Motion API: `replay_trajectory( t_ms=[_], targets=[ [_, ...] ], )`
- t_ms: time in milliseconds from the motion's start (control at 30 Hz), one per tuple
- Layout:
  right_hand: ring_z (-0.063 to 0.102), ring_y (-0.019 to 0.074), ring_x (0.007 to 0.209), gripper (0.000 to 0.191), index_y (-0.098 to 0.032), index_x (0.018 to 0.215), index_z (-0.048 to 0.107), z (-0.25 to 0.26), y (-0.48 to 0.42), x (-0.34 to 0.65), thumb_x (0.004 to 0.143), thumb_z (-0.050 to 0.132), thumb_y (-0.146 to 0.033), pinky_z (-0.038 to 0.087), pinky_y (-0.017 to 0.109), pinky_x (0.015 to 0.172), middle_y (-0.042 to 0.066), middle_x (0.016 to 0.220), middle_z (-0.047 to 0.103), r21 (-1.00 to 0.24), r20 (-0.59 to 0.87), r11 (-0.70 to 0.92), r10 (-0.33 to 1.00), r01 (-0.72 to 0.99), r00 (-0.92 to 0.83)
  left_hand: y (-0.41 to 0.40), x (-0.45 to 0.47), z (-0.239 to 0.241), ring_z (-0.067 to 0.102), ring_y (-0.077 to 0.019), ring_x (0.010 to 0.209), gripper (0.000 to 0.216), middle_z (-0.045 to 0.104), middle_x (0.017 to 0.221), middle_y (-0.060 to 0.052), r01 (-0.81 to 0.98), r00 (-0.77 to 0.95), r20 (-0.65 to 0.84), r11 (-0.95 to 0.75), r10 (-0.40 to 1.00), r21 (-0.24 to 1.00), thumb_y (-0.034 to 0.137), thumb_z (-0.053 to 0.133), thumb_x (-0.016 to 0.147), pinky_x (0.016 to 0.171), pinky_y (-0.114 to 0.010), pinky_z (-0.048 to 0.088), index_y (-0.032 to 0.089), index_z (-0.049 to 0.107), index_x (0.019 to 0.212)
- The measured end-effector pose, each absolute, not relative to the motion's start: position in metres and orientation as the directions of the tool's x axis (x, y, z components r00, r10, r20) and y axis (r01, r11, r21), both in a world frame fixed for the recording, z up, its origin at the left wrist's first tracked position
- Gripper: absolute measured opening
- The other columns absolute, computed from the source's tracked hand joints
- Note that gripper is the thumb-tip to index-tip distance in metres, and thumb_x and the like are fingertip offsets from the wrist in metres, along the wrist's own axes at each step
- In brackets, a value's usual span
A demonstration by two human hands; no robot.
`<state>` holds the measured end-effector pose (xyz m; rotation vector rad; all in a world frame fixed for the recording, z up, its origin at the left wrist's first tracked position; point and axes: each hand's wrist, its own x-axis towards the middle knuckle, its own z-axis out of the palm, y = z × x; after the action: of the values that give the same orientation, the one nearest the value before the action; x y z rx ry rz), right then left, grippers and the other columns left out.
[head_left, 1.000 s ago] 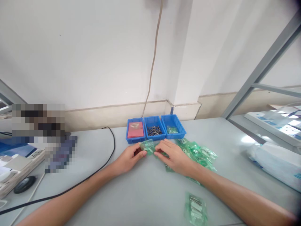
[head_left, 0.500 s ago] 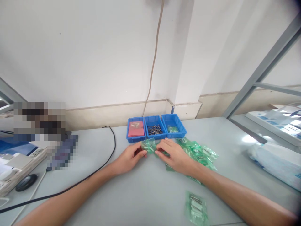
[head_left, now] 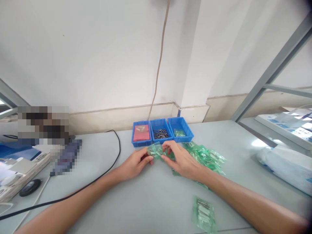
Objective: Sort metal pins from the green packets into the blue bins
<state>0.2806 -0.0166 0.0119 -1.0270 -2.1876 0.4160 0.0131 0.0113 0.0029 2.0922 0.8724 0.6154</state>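
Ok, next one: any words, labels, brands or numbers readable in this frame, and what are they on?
No text can be read.
White packages on the right shelf: blue print, too blurred to read.
Device at the left edge: marks too small to read.
Green bag held by the left hand and right hand: no print shows.
Blue trays: no labels show.

Both forearms bare, stretched forward from the lower corners, converging toward the middle. Left hand (head_left: 135, 164) lies low, palm turned inward, fingers curled, thumb and forefinger tips pinched together at its far end. Right hand (head_left: 182, 159) opposite, palm down, knuckles up, wrist slightly raised; its fingers (head_left: 168, 147) bent and pointing left toward the other hand, tips closed in a pinch. The two hands' fingertips sit just beside each other, nearly meeting.
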Motion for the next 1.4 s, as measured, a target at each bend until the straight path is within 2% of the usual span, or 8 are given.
replay_trajectory(
  t_ms=[100, 300, 600, 733, 867, 1200, 1400],
  targets=[
    [0.068, 0.0238, 0.097, 0.027, -0.025, 0.131, 0.05, 0.012, -0.017, 0.281, 0.107, 0.06, -0.029, 0.056, 0.04, 0.087, 0.01, 0.119, 0.068, -0.52, 0.463, 0.663, 0.749, 0.539, -0.475, 0.009, 0.014, 0.005, 0.06, -0.0177, 0.085, 0.034, 0.067, 0.094, -0.003, 0.387, 0.656, 0.142, -0.493, 0.741, 0.779, 0.044, 0.044, 0.113, 0.079, -0.028, 0.046, 0.018, 0.063, 0.101],
    [0.066, 0.0257, 0.104, 0.015, -0.026, 0.123, 0.058, 0.019, -0.018, 0.28, 0.11, 0.052, -0.022, 0.054, 0.04, 0.091, 0.008, 0.113, 0.069, -0.434, 0.479, 0.732, 0.681, 0.525, -0.554, 0.009, 0.015, 0.007, 0.06, -0.0177, 0.084, 0.035, 0.067, 0.093, -0.003, 0.393, 0.658, 0.161, -0.518, 0.736, 0.76, 0.043, 0.043, 0.114, 0.08, -0.028, 0.047, 0.018, 0.063, 0.099],
    [0.064, 0.0246, 0.105, 0.016, -0.026, 0.12, 0.059, 0.018, -0.016, 0.279, 0.11, 0.05, -0.018, 0.054, 0.038, 0.092, 0.008, 0.111, 0.068, -0.45, 0.505, 0.75, 0.661, 0.484, -0.555, 0.01, 0.014, -0.001, 0.055, -0.0159, 0.079, 0.034, 0.062, 0.087, -0.001, 0.396, 0.581, 0.155, -0.444, 0.799, 0.804, 0.046, 0.05, 0.111, 0.074, -0.026, 0.044, 0.018, 0.057, 0.094],
    [0.064, 0.0251, 0.103, 0.015, -0.026, 0.12, 0.06, 0.018, -0.016, 0.279, 0.111, 0.049, -0.021, 0.054, 0.039, 0.091, 0.008, 0.11, 0.068, -0.433, 0.518, 0.762, 0.648, 0.483, -0.559, 0.01, 0.013, 0.0, 0.054, -0.0164, 0.08, 0.037, 0.061, 0.088, -0.001, 0.398, 0.584, 0.188, -0.481, 0.79, 0.781, 0.05, 0.045, 0.112, 0.075, -0.027, 0.044, 0.018, 0.058, 0.098],
    [0.064, 0.0259, 0.103, 0.017, -0.026, 0.122, 0.059, 0.019, -0.017, 0.28, 0.11, 0.05, -0.019, 0.054, 0.04, 0.09, 0.009, 0.11, 0.068, -0.433, 0.504, 0.759, 0.651, 0.485, -0.568, 0.009, 0.014, 0.004, 0.057, -0.0179, 0.083, 0.042, 0.064, 0.09, -0.003, 0.399, 0.611, 0.207, -0.523, 0.764, 0.753, 0.049, 0.038, 0.114, 0.079, -0.028, 0.046, 0.018, 0.062, 0.1],
    [0.063, 0.0263, 0.102, 0.027, -0.026, 0.127, 0.057, 0.021, -0.016, 0.281, 0.109, 0.043, -0.012, 0.053, 0.042, 0.088, 0.009, 0.113, 0.069, -0.413, 0.506, 0.764, 0.645, 0.495, -0.573, 0.008, 0.015, 0.009, 0.055, -0.0182, 0.085, 0.039, 0.064, 0.095, -0.004, 0.335, 0.655, 0.253, -0.574, 0.712, 0.748, 0.045, 0.04, 0.114, 0.083, -0.028, 0.046, 0.017, 0.066, 0.108],
    [0.063, 0.0273, 0.106, 0.031, -0.027, 0.13, 0.056, 0.021, -0.017, 0.28, 0.104, 0.05, -0.01, 0.055, 0.042, 0.089, 0.01, 0.117, 0.068, -0.434, 0.499, 0.755, 0.656, 0.492, -0.566, 0.007, 0.014, 0.007, 0.058, -0.0192, 0.089, 0.04, 0.067, 0.099, -0.005, 0.337, 0.648, 0.247, -0.562, 0.72, 0.755, 0.045, 0.04, 0.114, 0.085, -0.029, 0.048, 0.017, 0.068, 0.112]
  ],
)
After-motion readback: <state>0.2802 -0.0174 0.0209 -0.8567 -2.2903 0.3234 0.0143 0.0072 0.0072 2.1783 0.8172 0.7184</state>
